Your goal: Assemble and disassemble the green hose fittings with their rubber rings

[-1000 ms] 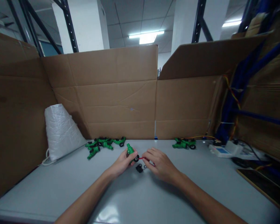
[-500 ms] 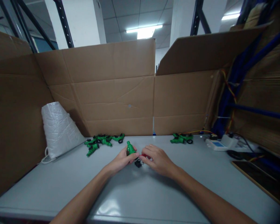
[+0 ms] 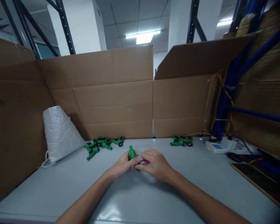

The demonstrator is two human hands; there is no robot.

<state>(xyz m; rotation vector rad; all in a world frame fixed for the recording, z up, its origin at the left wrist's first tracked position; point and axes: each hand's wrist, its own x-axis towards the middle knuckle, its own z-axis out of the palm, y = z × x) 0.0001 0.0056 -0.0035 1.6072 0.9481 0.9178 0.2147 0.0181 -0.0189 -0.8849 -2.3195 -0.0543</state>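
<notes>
Both hands have closed together since a second ago: my left hand [image 3: 122,164] pinches the small green plastic fitting [image 3: 131,153] upright at twelve o'clock on the grey table [image 3: 140,199], my right hand [image 3: 156,164] pinches a thin red piece [image 3: 144,161] against it, and a slipped grip could drop either among the small black parts [image 3: 138,169] beneath.

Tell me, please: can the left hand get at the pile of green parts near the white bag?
Probably yes. The table between the left hand and the pile of green parts lies bare, but its fingers already grip a green part.
</notes>
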